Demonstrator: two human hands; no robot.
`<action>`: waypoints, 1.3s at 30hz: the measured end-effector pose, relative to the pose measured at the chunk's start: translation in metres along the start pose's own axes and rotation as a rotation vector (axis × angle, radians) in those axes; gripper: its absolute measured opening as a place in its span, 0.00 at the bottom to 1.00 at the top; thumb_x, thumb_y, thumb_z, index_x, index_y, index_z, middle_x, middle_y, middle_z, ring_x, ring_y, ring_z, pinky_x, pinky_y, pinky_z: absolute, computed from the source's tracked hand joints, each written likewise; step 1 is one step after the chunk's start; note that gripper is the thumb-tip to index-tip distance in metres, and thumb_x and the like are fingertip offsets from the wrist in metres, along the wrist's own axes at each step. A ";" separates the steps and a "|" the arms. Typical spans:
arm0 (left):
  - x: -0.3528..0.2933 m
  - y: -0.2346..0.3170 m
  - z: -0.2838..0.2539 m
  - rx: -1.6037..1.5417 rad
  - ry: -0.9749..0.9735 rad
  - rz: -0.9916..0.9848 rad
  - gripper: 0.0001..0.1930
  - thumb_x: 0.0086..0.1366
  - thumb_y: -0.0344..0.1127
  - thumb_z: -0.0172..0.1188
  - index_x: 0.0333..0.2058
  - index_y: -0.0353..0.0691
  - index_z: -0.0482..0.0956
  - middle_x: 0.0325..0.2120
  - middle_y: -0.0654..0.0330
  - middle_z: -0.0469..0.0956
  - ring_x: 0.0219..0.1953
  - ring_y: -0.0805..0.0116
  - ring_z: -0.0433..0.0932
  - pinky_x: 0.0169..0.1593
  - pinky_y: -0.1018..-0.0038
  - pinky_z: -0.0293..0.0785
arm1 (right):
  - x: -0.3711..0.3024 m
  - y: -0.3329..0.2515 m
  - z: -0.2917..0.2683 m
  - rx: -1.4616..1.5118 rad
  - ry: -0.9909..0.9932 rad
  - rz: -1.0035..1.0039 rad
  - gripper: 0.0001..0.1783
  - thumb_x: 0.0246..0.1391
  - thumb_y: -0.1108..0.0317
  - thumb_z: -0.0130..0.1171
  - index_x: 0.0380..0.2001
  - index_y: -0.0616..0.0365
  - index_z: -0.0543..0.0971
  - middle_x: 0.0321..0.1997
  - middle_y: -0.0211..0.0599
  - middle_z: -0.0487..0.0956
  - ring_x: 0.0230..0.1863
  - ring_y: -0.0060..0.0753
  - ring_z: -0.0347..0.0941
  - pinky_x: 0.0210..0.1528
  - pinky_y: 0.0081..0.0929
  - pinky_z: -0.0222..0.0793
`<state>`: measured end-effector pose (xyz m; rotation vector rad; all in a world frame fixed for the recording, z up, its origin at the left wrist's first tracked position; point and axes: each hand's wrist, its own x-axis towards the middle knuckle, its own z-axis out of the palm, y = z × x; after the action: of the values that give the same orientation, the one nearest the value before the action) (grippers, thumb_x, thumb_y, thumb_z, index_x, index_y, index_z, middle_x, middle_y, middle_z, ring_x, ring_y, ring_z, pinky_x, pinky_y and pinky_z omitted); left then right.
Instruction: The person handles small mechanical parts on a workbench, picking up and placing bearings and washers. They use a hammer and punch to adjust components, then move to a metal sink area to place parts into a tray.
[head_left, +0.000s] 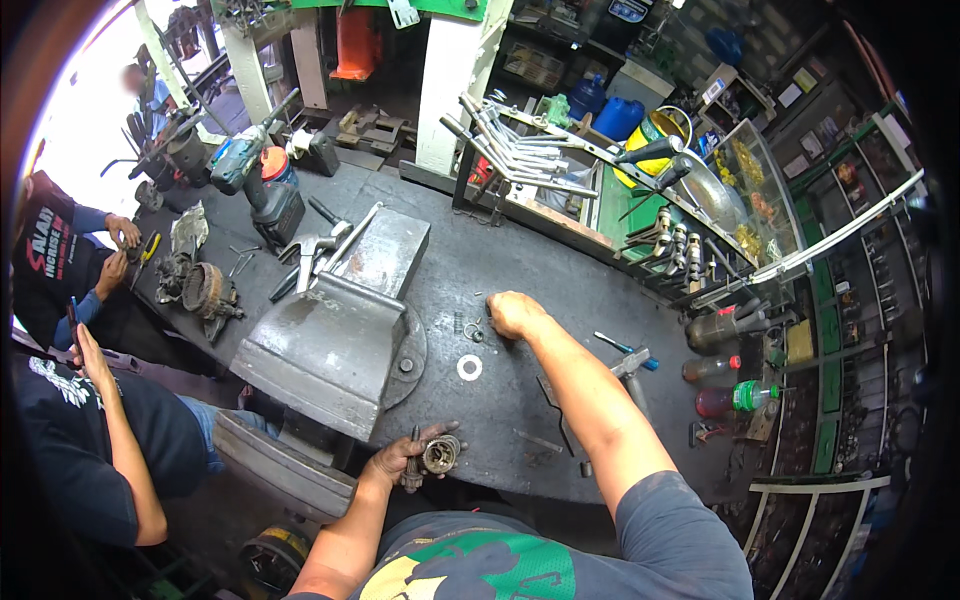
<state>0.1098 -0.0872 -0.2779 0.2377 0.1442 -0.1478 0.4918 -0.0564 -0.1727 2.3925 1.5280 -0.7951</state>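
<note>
Palm up near the bench's front edge, my left hand is closed around a greasy, hollow round metal part. A ridged shaft-like piece sticks out between its fingers. My right hand is stretched over the middle of the bench, its fingers curled down; what lies in them is hidden. Beside its fingertips are a small coil spring, small rings and a tiny pin. A flat pale washer rests between my hands.
A large bench vise stands left of my hands. To the right lie a hammer, a screwdriver and bottles. A cordless impact wrench stands far left. Two people are at the left; a tool rack borders the back.
</note>
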 end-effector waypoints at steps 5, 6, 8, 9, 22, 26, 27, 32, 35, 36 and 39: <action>-0.001 0.000 0.004 0.021 0.004 0.011 0.61 0.57 0.53 0.81 0.80 0.40 0.52 0.70 0.38 0.70 0.58 0.51 0.85 0.53 0.63 0.89 | 0.007 -0.013 -0.007 -0.098 -0.112 0.035 0.18 0.55 0.67 0.65 0.47 0.59 0.90 0.57 0.55 0.87 0.59 0.54 0.85 0.60 0.47 0.82; -0.001 0.001 0.004 0.026 0.006 0.010 0.61 0.57 0.54 0.80 0.80 0.40 0.52 0.70 0.38 0.70 0.58 0.52 0.85 0.52 0.63 0.89 | 0.006 -0.013 -0.005 -0.082 -0.096 0.049 0.18 0.55 0.67 0.65 0.47 0.60 0.90 0.57 0.55 0.86 0.59 0.54 0.85 0.60 0.47 0.82; 0.000 0.002 0.004 0.034 0.009 0.011 0.61 0.57 0.54 0.80 0.80 0.39 0.52 0.70 0.38 0.70 0.58 0.53 0.84 0.52 0.63 0.89 | 0.002 -0.013 -0.003 -0.054 -0.066 0.075 0.18 0.56 0.67 0.65 0.47 0.61 0.90 0.56 0.56 0.86 0.58 0.54 0.85 0.60 0.48 0.82; 0.000 0.001 0.004 0.033 0.002 0.011 0.61 0.57 0.54 0.80 0.80 0.39 0.52 0.70 0.38 0.71 0.58 0.53 0.84 0.52 0.63 0.89 | 0.000 -0.013 -0.003 -0.052 -0.067 0.067 0.18 0.55 0.67 0.65 0.47 0.61 0.90 0.55 0.56 0.87 0.58 0.54 0.86 0.60 0.48 0.82; -0.001 0.005 0.011 0.062 -0.010 -0.002 0.59 0.60 0.57 0.78 0.80 0.38 0.53 0.69 0.43 0.73 0.58 0.59 0.85 0.54 0.64 0.88 | -0.038 0.044 0.050 2.202 -0.019 -0.229 0.04 0.59 0.71 0.61 0.38 0.53 0.80 0.30 0.31 0.75 0.26 0.25 0.66 0.28 0.23 0.62; -0.003 0.005 0.008 0.046 -0.035 -0.007 0.58 0.61 0.55 0.78 0.80 0.39 0.53 0.69 0.42 0.72 0.58 0.58 0.84 0.55 0.64 0.88 | -0.052 0.019 0.049 2.324 0.139 -0.021 0.13 0.56 0.76 0.56 0.44 0.62 0.82 0.38 0.40 0.81 0.34 0.37 0.77 0.37 0.30 0.75; -0.002 0.006 0.009 0.044 -0.041 -0.013 0.58 0.61 0.54 0.78 0.80 0.39 0.53 0.69 0.42 0.72 0.58 0.58 0.84 0.55 0.64 0.88 | -0.048 0.022 0.052 2.218 0.127 -0.144 0.14 0.57 0.75 0.59 0.46 0.66 0.83 0.40 0.46 0.85 0.42 0.43 0.83 0.43 0.33 0.80; 0.000 0.007 0.010 0.004 -0.040 -0.015 0.58 0.61 0.53 0.78 0.80 0.38 0.53 0.69 0.41 0.72 0.59 0.57 0.84 0.54 0.63 0.89 | -0.020 -0.003 0.033 0.783 0.252 0.182 0.17 0.62 0.63 0.67 0.52 0.58 0.88 0.46 0.49 0.90 0.51 0.45 0.87 0.58 0.44 0.81; -0.001 0.006 0.010 0.038 -0.003 -0.021 0.63 0.56 0.55 0.81 0.80 0.38 0.51 0.69 0.38 0.71 0.58 0.55 0.85 0.55 0.63 0.89 | -0.016 -0.019 0.028 0.465 0.235 0.232 0.18 0.63 0.57 0.69 0.54 0.45 0.89 0.54 0.48 0.88 0.59 0.56 0.84 0.61 0.49 0.79; -0.002 0.006 0.010 0.034 -0.001 -0.018 0.63 0.56 0.55 0.81 0.80 0.38 0.51 0.69 0.38 0.71 0.58 0.55 0.85 0.55 0.63 0.89 | -0.017 -0.022 0.025 0.436 0.227 0.220 0.17 0.63 0.58 0.69 0.53 0.47 0.89 0.53 0.49 0.89 0.58 0.55 0.84 0.61 0.49 0.79; -0.001 0.004 0.008 0.020 -0.003 -0.014 0.62 0.56 0.54 0.81 0.80 0.39 0.51 0.69 0.38 0.71 0.58 0.54 0.85 0.54 0.63 0.89 | -0.016 -0.023 0.025 0.328 0.202 0.190 0.16 0.62 0.59 0.69 0.51 0.51 0.89 0.51 0.50 0.89 0.57 0.54 0.85 0.60 0.49 0.79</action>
<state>0.1104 -0.0848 -0.2693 0.2562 0.1410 -0.1633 0.4577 -0.0692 -0.1820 2.8841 1.2902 -0.8387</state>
